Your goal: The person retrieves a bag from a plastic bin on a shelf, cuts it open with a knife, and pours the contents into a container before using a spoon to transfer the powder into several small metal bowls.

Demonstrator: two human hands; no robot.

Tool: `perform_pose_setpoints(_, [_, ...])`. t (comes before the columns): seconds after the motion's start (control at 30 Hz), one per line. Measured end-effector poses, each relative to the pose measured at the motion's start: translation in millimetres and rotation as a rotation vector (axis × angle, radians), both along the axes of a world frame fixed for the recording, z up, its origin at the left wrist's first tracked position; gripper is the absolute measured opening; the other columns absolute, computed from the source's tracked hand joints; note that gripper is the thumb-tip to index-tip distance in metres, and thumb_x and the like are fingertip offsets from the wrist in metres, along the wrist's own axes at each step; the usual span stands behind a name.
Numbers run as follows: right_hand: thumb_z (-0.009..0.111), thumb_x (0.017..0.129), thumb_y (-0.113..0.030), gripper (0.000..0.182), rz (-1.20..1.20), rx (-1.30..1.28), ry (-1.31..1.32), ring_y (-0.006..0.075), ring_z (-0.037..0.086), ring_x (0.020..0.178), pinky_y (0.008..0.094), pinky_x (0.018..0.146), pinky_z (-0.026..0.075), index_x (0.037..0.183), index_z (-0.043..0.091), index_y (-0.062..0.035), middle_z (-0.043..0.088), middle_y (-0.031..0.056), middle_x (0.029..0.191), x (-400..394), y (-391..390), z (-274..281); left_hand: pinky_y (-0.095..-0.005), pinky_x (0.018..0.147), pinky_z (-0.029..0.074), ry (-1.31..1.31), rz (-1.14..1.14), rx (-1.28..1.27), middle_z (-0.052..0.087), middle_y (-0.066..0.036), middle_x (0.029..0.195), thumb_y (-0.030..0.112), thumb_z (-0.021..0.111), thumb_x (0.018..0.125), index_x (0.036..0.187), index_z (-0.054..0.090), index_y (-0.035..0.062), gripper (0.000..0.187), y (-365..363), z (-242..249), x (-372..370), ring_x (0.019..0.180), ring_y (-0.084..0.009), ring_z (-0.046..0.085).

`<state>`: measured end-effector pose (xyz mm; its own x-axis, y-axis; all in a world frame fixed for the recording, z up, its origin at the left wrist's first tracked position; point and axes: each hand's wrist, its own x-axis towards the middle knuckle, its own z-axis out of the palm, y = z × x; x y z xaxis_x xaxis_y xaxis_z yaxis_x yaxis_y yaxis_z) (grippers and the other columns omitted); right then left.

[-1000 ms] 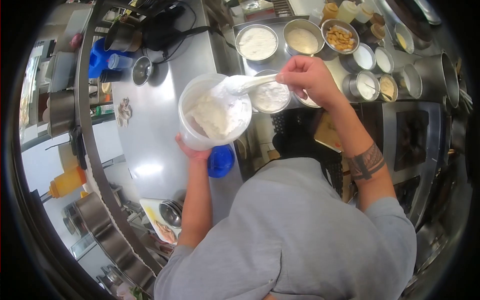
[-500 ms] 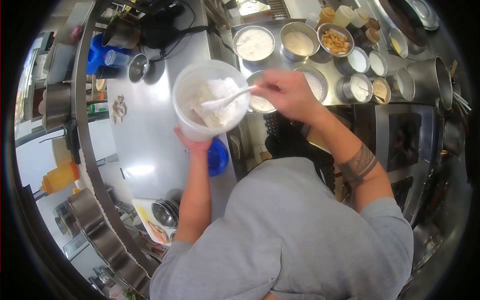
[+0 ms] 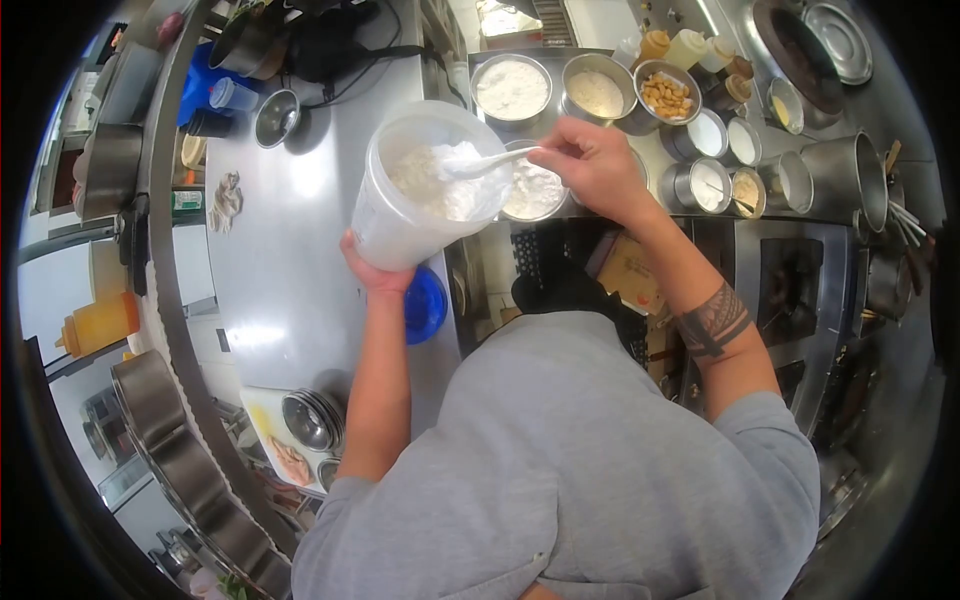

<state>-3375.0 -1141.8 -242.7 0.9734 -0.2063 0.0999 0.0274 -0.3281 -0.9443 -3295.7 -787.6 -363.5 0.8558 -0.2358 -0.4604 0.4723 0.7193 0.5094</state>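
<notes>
My left hand point(image 3: 376, 268) grips a tall translucent plastic tub point(image 3: 400, 225) near its base, holding it tilted over the counter's edge. White powder point(image 3: 462, 195) fills part of the tub. Between the thumb and fingers of my right hand point(image 3: 592, 170) is the handle of a white spoon point(image 3: 500, 158), whose bowl dips into the powder. Just right of the tub, a round metal pan of white powder point(image 3: 535, 192) stands partly hidden behind my right hand. A blue lid or dish point(image 3: 425, 308) lies on the counter below my left hand.
Metal pans of powder point(image 3: 511, 88) and crumbs point(image 3: 598, 86) stand at the back, beside a bowl of brown pieces point(image 3: 667, 95). Squeeze bottles point(image 3: 687, 48) line the rear. A steel bowl point(image 3: 278, 118) and a cloth point(image 3: 225, 202) lie on the left counter point(image 3: 290, 280). Stacked bowls point(image 3: 310, 420) sit lower left.
The spoon's bowl has shifted right and up inside the tub, and my right hand has moved slightly right. The tub leans more, and the camera view has shifted a little.
</notes>
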Motion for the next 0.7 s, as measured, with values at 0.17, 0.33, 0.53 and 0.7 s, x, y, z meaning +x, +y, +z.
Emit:
perform_pose_setpoints(0.17, [0.082,0.093,-0.019,0.018,-0.077,0.359,0.132,0.0068,0.059,0.063,0.0247,0.057,0.047,0.093,0.073,-0.0031,0.070,0.0014,0.076,-18.5,-22.0,2.5,-0.0628,0.123,0.033,-0.003,0.017,-0.030,0.046,-0.014,0.163,0.067,0.053,0.088,0.160,0.044,0.0139,0.090,4.7,-5.9,-3.7,0.149,-0.0409,0.043])
perform_pose_setpoints(0.33, [0.080,0.094,-0.020,0.017,-0.394,0.138,0.181,0.0113,0.060,0.060,0.0279,0.056,0.047,0.093,0.072,-0.0046,0.069,0.0037,0.075,-51.1,-71.4,-22.4,-0.0653,0.124,0.030,-0.018,0.027,-0.084,0.043,-0.012,0.166,0.066,0.053,0.088,0.162,0.043,0.0165,0.089,16.7,-0.7,-12.8,0.152,-0.0405,0.039])
perform_pose_setpoints(0.53, [0.076,0.092,-0.023,0.023,-0.193,-0.808,0.170,0.0361,0.067,0.083,0.0447,0.077,0.055,0.109,0.070,-0.0096,0.068,0.0170,0.096,-89.7,-107.9,-156.1,-0.0646,0.127,0.024,-0.125,0.012,-0.255,0.039,-0.012,0.169,0.070,0.053,0.090,0.163,0.041,0.0163,0.092,43.3,10.4,-31.4,0.156,-0.0407,0.032])
perform_pose_setpoints(0.7, [0.076,0.089,-0.017,0.029,-0.157,-0.874,0.301,0.0394,0.062,0.106,0.0478,0.093,0.051,0.114,0.068,-0.0050,0.065,0.0197,0.114,-93.7,-68.5,-145.6,-0.0622,0.128,0.022,-0.135,0.148,-0.093,0.037,-0.011,0.170,0.077,0.056,0.089,0.165,0.037,0.0143,0.100,80.7,19.6,-66.8,0.156,-0.0402,0.032])
